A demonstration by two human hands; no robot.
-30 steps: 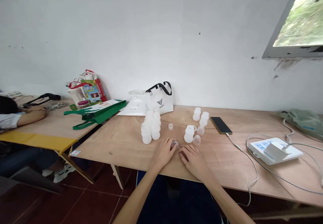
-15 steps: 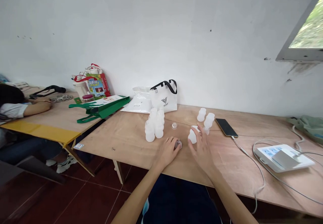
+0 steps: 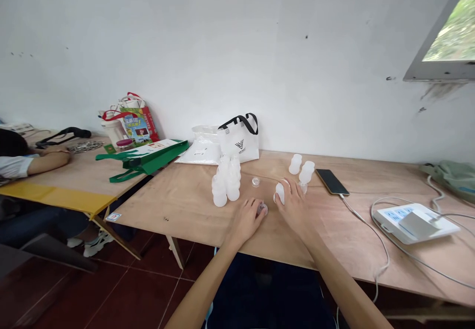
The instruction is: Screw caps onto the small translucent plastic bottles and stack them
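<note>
My left hand [image 3: 247, 218] rests on the table with its fingers curled round a small clear plastic lid [image 3: 262, 207]. My right hand [image 3: 294, 204] is wrapped round a frosted white plastic bottle [image 3: 279, 193] that stands on the table. A second clear lid [image 3: 256, 182] lies beyond and between the hands. To the left, several frosted white bottles [image 3: 226, 183] stand close together in rows. Past my right hand are two more white bottles [image 3: 296, 164] [image 3: 307, 171], with a clear piece [image 3: 303, 188] partly hidden by my fingers.
A phone [image 3: 332, 182] on a cable and a white power strip [image 3: 415, 222] lie to the right. Behind the bottles are a white bag with black handles [image 3: 241, 146] and a plastic packet [image 3: 200, 148]. Another person's arm [image 3: 50, 161] rests on the left table, near a green bag [image 3: 152, 160].
My right hand has closed from spread fingers onto the white bottle. My left hand stays in place with the lid. The view has shifted slightly.
</note>
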